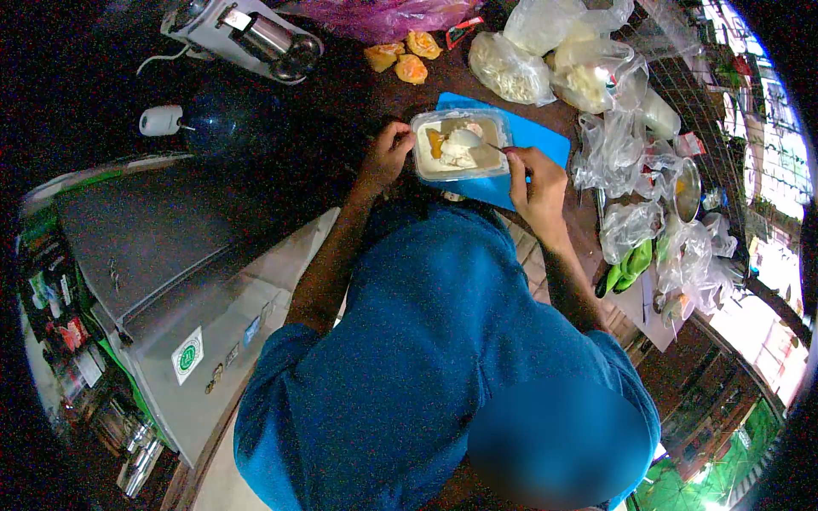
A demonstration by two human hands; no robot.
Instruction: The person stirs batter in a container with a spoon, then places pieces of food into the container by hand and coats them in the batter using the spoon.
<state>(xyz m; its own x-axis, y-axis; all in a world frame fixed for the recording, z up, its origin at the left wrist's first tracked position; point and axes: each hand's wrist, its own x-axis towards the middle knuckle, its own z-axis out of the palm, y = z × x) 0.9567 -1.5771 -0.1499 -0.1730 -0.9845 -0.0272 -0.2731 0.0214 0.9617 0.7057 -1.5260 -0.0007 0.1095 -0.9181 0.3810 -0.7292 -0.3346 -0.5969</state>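
Note:
A clear plastic container (461, 175) with creamy white food and an orange-yellow piece in it rests on a blue board (545, 140). My left hand (392, 152) is at the container's left edge, its fingers curled in against the rim. In my right hand (538, 189), at the container's right side, is the thin handle of a spoon (464, 139), pinched between the fingers. The spoon's bowl lies in the white food inside the container.
Three orange pieces (411, 69) lie beyond the board, near a purple bag (383, 19). Plastic bags (509, 70) and green vegetables (632, 266) line the right side. An appliance (247, 38) stands at upper left, a refrigerator (162, 281) at left.

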